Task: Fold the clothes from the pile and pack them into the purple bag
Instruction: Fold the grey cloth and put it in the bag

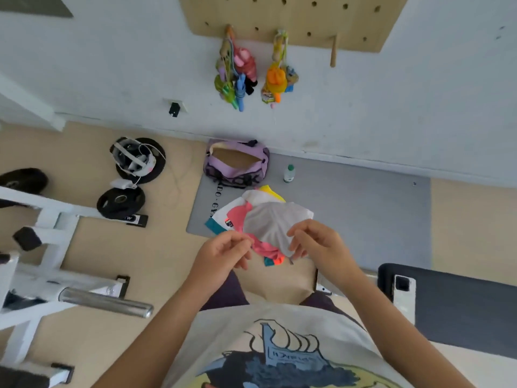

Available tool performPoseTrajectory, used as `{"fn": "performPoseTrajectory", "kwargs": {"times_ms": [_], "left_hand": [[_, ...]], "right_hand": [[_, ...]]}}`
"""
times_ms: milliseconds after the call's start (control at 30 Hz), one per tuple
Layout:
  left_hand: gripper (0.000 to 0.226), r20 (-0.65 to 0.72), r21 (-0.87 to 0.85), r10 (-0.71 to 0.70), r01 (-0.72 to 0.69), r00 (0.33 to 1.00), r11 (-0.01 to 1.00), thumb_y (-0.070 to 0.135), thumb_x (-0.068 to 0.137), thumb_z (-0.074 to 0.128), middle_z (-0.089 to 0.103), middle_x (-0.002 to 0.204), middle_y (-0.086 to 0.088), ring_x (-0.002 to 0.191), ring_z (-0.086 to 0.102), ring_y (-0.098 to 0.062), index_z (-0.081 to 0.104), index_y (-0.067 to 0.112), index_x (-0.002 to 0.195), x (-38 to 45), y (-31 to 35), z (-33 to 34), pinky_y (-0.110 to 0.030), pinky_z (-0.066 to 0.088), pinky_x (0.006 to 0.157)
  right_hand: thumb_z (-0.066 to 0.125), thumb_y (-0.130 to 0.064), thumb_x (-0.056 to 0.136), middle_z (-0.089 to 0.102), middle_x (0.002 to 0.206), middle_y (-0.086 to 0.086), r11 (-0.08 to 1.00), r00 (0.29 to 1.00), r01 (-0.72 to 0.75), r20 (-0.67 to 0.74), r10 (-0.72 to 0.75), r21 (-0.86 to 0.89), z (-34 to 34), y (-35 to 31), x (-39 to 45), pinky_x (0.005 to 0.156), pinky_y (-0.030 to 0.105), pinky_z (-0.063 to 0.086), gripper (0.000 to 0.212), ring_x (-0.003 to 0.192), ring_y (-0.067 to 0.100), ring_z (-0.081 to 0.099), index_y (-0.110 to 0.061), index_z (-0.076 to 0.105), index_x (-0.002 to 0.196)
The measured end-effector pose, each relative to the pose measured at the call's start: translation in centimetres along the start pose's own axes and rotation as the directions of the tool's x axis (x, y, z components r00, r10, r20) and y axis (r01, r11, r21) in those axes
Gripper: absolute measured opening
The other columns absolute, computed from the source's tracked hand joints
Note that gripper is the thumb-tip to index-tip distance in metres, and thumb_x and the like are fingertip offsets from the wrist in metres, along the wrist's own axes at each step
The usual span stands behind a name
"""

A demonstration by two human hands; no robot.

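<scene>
Clothes: soft, light, floppy; best taken by the edges.
Left hand: fingers curled, grip unclear.
Right hand: pinching white garment.
Bag: unzipped.

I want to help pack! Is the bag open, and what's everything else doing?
purple bag: unzipped, open, standing on the grey mat.
clothes pile: loose, unfolded, on the mat.
white garment: top of the pile, unfolded.
bottle: upright, capped.
left hand: fingers curled, above the pile.
right hand: fingers curled at the white garment's edge.
</scene>
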State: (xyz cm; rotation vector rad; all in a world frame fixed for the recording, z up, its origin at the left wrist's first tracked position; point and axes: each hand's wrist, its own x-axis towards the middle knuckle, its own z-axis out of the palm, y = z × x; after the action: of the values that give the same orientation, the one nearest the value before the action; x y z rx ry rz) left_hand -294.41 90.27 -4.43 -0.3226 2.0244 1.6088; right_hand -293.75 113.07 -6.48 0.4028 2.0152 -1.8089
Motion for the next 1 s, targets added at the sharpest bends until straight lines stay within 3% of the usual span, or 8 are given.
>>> {"fn": "performPoseTrajectory", "kwargs": {"times_ms": [233, 367, 467, 533, 633, 733, 867, 1000], "left_hand": [[0.015, 0.175, 0.165, -0.177, 0.148, 0.969, 0.975, 0.023, 0.095, 0.063, 0.070, 0.081, -0.002, 0.069, 0.063, -0.014, 0.069, 0.009, 0.097, 23.9, -3.0, -5.7, -0.032, 0.050, 0.071], [0.024, 0.193, 0.299, -0.229, 0.165, 0.954, 0.940, 0.034, 0.089, 0.070, 0.071, 0.101, 0.004, 0.090, 0.066, -0.007, 0.070, 0.018, 0.107, 38.2, -13.7, -3.7, -0.021, 0.050, 0.076], [0.047, 0.163, 0.319, -0.283, 0.221, 0.945, 0.922, 0.039, 0.081, 0.078, 0.060, 0.124, 0.006, 0.114, 0.058, -0.011, 0.064, 0.021, 0.122, 46.6, -24.7, -0.4, -0.021, 0.044, 0.089], [0.069, 0.117, 0.321, -0.290, 0.240, 0.950, 0.916, 0.047, 0.073, 0.082, 0.046, 0.139, 0.006, 0.128, 0.047, -0.013, 0.053, 0.028, 0.133, 51.3, -32.4, 1.9, -0.025, 0.038, 0.099], [0.115, -0.024, 0.318, -0.341, 0.331, 0.940, 0.889, 0.060, 0.057, 0.086, 0.023, 0.158, 0.003, 0.144, 0.028, -0.017, 0.025, 0.034, 0.151, 56.8, -42.0, 4.5, -0.036, 0.030, 0.115], [0.134, -0.050, 0.198, -0.401, 0.403, 0.915, 0.894, 0.059, 0.051, 0.088, 0.017, 0.162, 0.007, 0.146, 0.025, -0.015, 0.007, 0.037, 0.155, 61.0, -48.9, 6.9, -0.037, 0.029, 0.117], [0.139, -0.095, 0.194, -0.313, 0.326, 0.945, 0.925, 0.075, 0.034, 0.081, 0.031, 0.157, 0.004, 0.142, 0.035, -0.016, 0.017, 0.037, 0.153, 63.8, -52.9, 10.3, -0.035, 0.034, 0.115], [0.109, -0.088, 0.048, -0.135, 0.140, 0.987, 0.989, 0.067, 0.040, 0.084, 0.059, 0.127, 0.022, 0.116, 0.058, 0.000, 0.044, 0.041, 0.137, 66.3, -52.0, 12.1, -0.032, 0.047, 0.104]], "right_hand": [[0.061, -0.012, 0.092, 0.068, 0.076, 0.002, 0.938, 0.920, -0.345, -0.208, 0.331, -0.035, 1.9, 9.8, 14.7, 0.061, 0.035, 0.053, 0.024, 0.060, 0.013, 0.065, -0.033, 0.067, 0.081], [0.070, -0.023, 0.088, 0.064, 0.101, 0.005, 0.895, 0.870, -0.444, -0.257, 0.421, -0.037, 2.9, 20.8, 27.1, 0.071, 0.040, 0.054, 0.020, 0.074, 0.012, 0.063, -0.032, 0.060, 0.103], [0.076, -0.037, 0.081, 0.054, 0.121, -0.001, 0.867, 0.848, -0.489, -0.282, 0.449, -0.090, 2.7, 31.4, 36.0, 0.089, 0.032, 0.048, 0.051, 0.105, 0.018, 0.058, -0.033, 0.050, 0.124], [0.079, -0.047, 0.075, 0.043, 0.138, 0.003, 0.833, 0.827, -0.532, -0.301, 0.474, -0.150, 1.9, 38.8, 40.8, 0.105, 0.039, 0.040, 0.079, 0.127, 0.023, 0.046, -0.031, 0.038, 0.140], [0.082, -0.061, 0.062, 0.027, 0.149, 0.012, 0.712, 0.709, -0.676, -0.428, 0.560, -0.189, 0.4, 48.7, 45.5, 0.112, 0.048, 0.033, 0.114, 0.138, 0.031, 0.034, -0.031, 0.017, 0.150], [0.080, -0.071, 0.053, 0.024, 0.155, 0.011, 0.668, 0.623, -0.741, -0.446, 0.642, -0.074, 0.0, 55.5, 48.7, 0.112, 0.051, 0.033, 0.128, 0.141, 0.034, 0.029, -0.027, 0.011, 0.152], [0.077, -0.075, 0.042, 0.050, 0.140, -0.002, 0.867, 0.798, -0.498, -0.384, 0.464, 0.011, 1.2, 58.6, 52.6, 0.106, 0.040, 0.044, 0.119, 0.131, 0.017, 0.048, -0.027, 0.034, 0.143], [0.082, -0.058, 0.060, 0.065, 0.123, -0.015, 0.964, 0.918, -0.238, -0.297, 0.262, 0.117, 0.4, 56.8, 55.2, 0.094, 0.026, 0.052, 0.086, 0.112, -0.001, 0.061, -0.030, 0.050, 0.135]]}}
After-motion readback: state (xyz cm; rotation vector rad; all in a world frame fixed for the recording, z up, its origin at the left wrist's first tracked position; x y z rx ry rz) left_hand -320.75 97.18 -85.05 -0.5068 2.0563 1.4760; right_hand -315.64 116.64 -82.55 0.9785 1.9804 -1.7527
